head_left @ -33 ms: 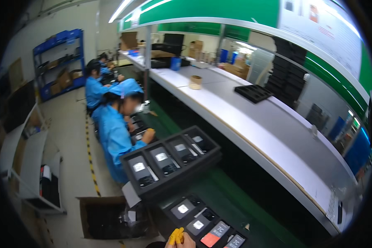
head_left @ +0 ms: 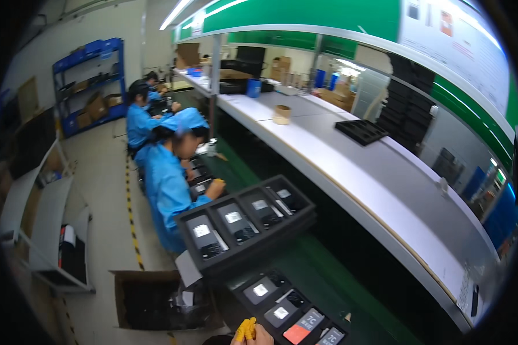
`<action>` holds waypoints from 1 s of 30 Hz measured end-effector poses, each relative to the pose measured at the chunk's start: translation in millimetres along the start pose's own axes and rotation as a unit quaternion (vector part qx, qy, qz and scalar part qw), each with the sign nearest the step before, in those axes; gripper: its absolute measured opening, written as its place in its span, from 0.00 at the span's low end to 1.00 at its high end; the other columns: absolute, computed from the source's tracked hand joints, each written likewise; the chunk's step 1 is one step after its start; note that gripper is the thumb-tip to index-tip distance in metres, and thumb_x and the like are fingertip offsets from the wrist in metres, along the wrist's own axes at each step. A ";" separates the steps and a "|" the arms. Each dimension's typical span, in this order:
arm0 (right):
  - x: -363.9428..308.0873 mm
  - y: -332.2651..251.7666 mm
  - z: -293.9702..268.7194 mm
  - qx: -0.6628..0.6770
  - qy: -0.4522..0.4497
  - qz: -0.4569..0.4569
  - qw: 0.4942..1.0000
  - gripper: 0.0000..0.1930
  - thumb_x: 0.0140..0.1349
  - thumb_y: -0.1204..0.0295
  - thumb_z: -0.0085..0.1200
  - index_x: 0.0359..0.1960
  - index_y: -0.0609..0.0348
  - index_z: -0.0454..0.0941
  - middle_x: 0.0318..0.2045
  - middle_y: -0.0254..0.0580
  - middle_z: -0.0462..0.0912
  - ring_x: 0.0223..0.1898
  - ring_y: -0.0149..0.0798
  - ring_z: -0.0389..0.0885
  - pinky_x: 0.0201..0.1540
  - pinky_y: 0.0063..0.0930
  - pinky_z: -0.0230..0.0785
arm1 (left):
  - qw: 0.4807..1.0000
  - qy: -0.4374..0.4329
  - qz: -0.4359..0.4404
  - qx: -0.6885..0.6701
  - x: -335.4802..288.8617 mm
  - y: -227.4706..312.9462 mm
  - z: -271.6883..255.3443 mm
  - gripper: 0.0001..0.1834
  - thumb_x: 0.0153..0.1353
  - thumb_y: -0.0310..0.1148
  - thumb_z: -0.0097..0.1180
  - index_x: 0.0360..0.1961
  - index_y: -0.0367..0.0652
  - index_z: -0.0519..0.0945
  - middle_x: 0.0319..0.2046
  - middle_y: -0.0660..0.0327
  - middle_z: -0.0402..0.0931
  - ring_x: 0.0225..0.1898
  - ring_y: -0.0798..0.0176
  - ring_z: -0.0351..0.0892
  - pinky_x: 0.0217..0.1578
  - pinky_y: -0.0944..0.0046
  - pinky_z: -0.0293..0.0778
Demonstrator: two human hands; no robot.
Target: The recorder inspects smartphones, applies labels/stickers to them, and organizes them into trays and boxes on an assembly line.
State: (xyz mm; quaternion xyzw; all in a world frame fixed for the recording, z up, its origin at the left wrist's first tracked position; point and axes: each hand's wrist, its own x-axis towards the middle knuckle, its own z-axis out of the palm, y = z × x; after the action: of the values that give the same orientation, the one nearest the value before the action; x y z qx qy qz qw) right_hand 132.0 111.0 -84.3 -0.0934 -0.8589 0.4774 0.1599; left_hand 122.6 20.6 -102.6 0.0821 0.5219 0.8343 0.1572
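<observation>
At the bottom edge my left hand (head_left: 243, 332) and my right hand (head_left: 261, 336) meet, fingers bent and pressed together. Yellow finger covers show on the fingertips. Whatever they pinch, if anything, is hidden between the fingers. Just right of them lies a black tray (head_left: 269, 313) with a row of compartments. Phones with white labels lie in its far ones, such as this phone (head_left: 281, 314). A phone with a grey and orange front (head_left: 303, 328) sits nearer.
Beyond is a stack of black foam trays (head_left: 247, 253) with labelled phones inside. An open cardboard box (head_left: 155, 275) stands on the floor at left. A co-worker in blue (head_left: 167, 178) sits farther along the green bench (head_left: 305, 253). A long white shelf (head_left: 351, 190) runs at right.
The whole scene sits slightly farther right in the picture, as my head has turned a little left. My hands stay together at the bottom edge.
</observation>
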 end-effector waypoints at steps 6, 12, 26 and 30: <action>-23.3 -13.9 38.1 -0.164 -0.074 -0.125 0.976 0.13 0.60 0.73 0.47 0.45 0.64 0.71 0.33 0.50 0.76 0.34 0.52 0.76 0.33 0.40 0.69 | 0.998 0.017 -0.065 0.002 -52.2 26.0 -45.4 0.28 0.73 0.42 0.29 0.69 0.42 0.49 0.69 0.60 0.48 0.69 0.61 0.45 0.68 0.64 0.43; -39.4 -16.1 104.8 -0.068 -0.180 -0.065 0.979 0.16 0.57 0.74 0.48 0.46 0.70 0.69 0.32 0.55 0.77 0.36 0.53 0.78 0.37 0.41 0.72 | 0.993 0.002 -0.100 -0.070 -64.7 25.2 -131.6 0.29 0.72 0.45 0.29 0.69 0.44 0.47 0.68 0.62 0.50 0.68 0.63 0.49 0.67 0.63 0.46; -124.9 -132.5 323.2 0.229 -0.299 0.310 0.873 0.10 0.57 0.75 0.47 0.39 0.67 0.67 0.27 0.55 0.74 0.26 0.56 0.75 0.26 0.42 0.67 | 0.873 0.040 -0.485 -0.038 -99.0 153.6 -356.3 0.36 0.67 0.60 0.31 0.63 0.40 0.62 0.56 0.61 0.65 0.56 0.67 0.65 0.56 0.67 0.62; -131.0 -166.1 324.6 0.203 -0.253 0.311 0.893 0.05 0.58 0.74 0.46 0.32 0.64 0.68 0.25 0.52 0.73 0.24 0.55 0.73 0.25 0.43 0.65 | 0.876 0.026 -0.470 -0.103 -108.7 165.1 -363.2 0.37 0.65 0.63 0.31 0.56 0.41 0.71 0.40 0.66 0.75 0.39 0.72 0.73 0.40 0.73 0.70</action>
State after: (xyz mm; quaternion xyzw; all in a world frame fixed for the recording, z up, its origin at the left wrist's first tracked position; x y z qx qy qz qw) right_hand 134.6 -274.1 -127.4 -0.1977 -0.6819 0.6739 -0.2044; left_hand 86.0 -391.2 -112.0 -0.2114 0.4142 0.7134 0.5243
